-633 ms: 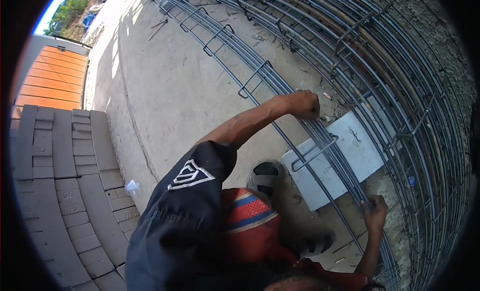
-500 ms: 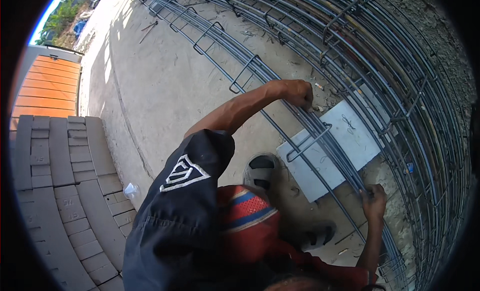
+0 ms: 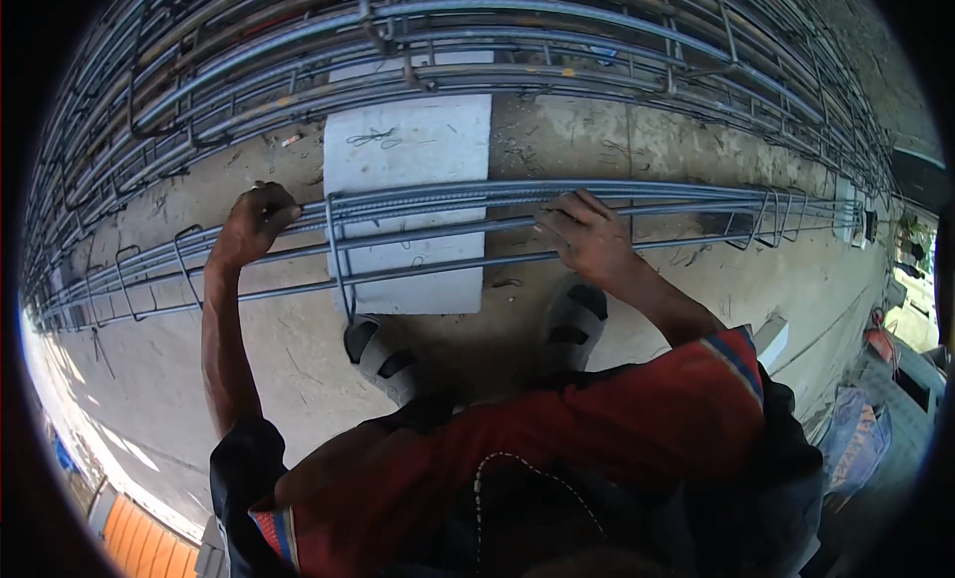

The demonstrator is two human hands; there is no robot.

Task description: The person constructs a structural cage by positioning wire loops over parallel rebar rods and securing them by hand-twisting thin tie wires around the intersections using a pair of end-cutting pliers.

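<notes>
Basically, top-down view of a person's two bare hands at a long, slim cage of steel bars [image 3: 657,187], running L to R above a concrete floor [image 3: 288,369] and across a white slab [image 3: 403,160].

L hand [image 3: 255,225] is at the bars just past the slab's L edge, fingers curled, thumb toward the slab; grip looks part closed, but can't tell if it's tight on a bar. R hand [image 3: 587,238] is past the slab's R edge, fingers bent over the bars; can't tell how firm that grip is either.

Progress, as far as can be judged: bars are laid out lengthwise, w/ one bent-steel ring [image 3: 336,248] around them near the slab's L edge, btwn the hands. Spaced rings [image 3: 182,255] sit along the L stretch. Bunched rings [image 3: 761,220] sit close together toward the R end; that part looks unfinished, as no ring shows btwn R hand and the bunch. Can't tell if any are tied.

Also: thin wire [image 3: 370,137] on the slab's far half, nearer its L edge. Big stack of rebar cages [image 3: 426,9] along the floor's far side, overlapping the slab's far end. One sandal [image 3: 386,357] is by the slab's near L corner, the other past its near R corner.
</notes>
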